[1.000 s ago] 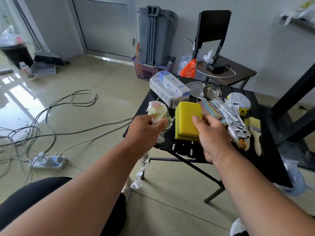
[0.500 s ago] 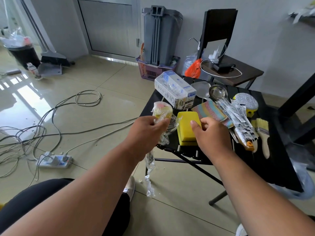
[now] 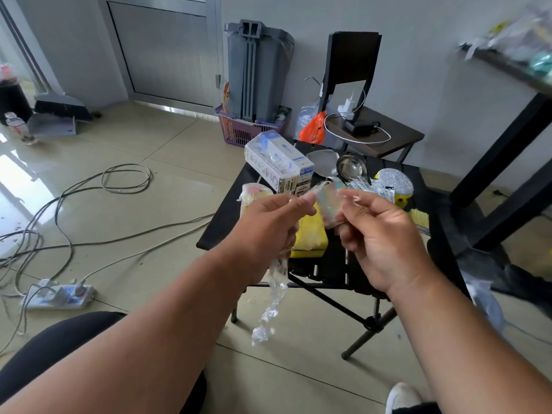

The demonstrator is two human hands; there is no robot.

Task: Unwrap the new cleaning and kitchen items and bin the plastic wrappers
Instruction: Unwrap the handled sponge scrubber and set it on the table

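- Since half a second ago, when it pinched the clear wrapper alone, the left hand (image 3: 268,231) has risen and now pinches the top of that crumpled clear plastic wrapper (image 3: 273,297), whose long tail hangs below the fist toward the floor.
- Left lying on the near part of the black folding counter (image 3: 221,219), the yellow rectangular sponge (image 3: 309,237) is unwrapped, so its wrapper only needs binning, I judge.
- Having let go of the sponge, the right hand (image 3: 385,243) has lifted to pinch the film's other edge, fingers curled.
- Blur hides what is stretched between the two hands; a striped cloth may lie behind it.
- Far left, a dark bin (image 3: 12,97) is cut off by the frame.
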